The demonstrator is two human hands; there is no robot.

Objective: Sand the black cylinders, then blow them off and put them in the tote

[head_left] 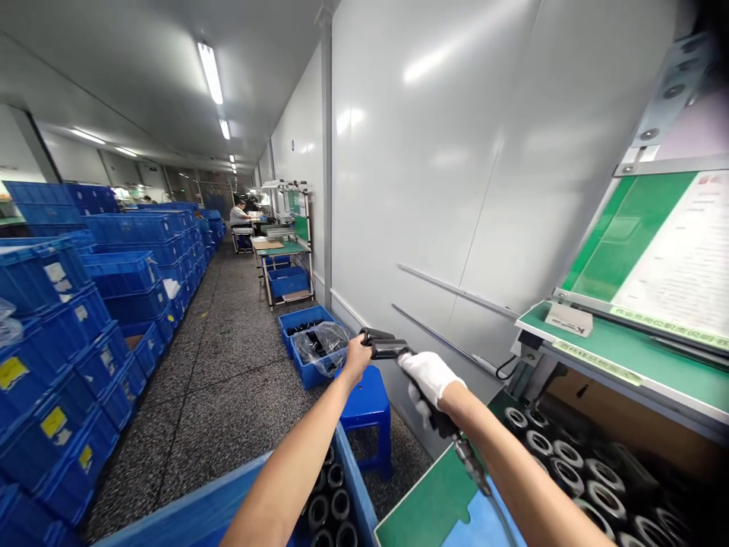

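My bare left hand is closed around a black tube, held out in front of me above the blue stool. A second black cylindrical shape lies alongside it; whether the two are joined I cannot tell. In a white glove, my right hand grips a dark air gun, mostly covered by the fingers. Its metal front end meets the near end of the tube. From the gun's lower end, a metal coupling leads to a hose.
Below my arms is a blue bin with several black tubes. More black ring-ended tubes stand at right under a green shelf. A blue stool and plastic-draped crate stand ahead. Stacked blue crates line the left; a person sits far off.
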